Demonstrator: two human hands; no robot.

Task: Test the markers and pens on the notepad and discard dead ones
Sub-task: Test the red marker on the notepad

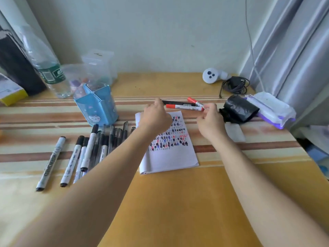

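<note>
A white notepad (170, 150) lies on the table, its page full of small coloured test marks. Just beyond its top edge lie a black marker (179, 103), a red-and-white marker (185, 107) and a shorter red marker (194, 101). My left hand (154, 118) hovers over the notepad's top left corner, its curled fingers gripping the black marker's left end. My right hand (210, 120) pinches the right end of the red-and-white marker. To the left of the notepad, several black-capped markers and pens (89, 150) lie in a loose row.
A blue pen holder (98, 106) stands behind the row, with a clear plastic bottle (48, 68) and clear containers (99, 66) further back. At the right are a black bag roll (238, 109), a wipes pack (272, 109), a white controller (212, 75) and a coiled cable (235, 84).
</note>
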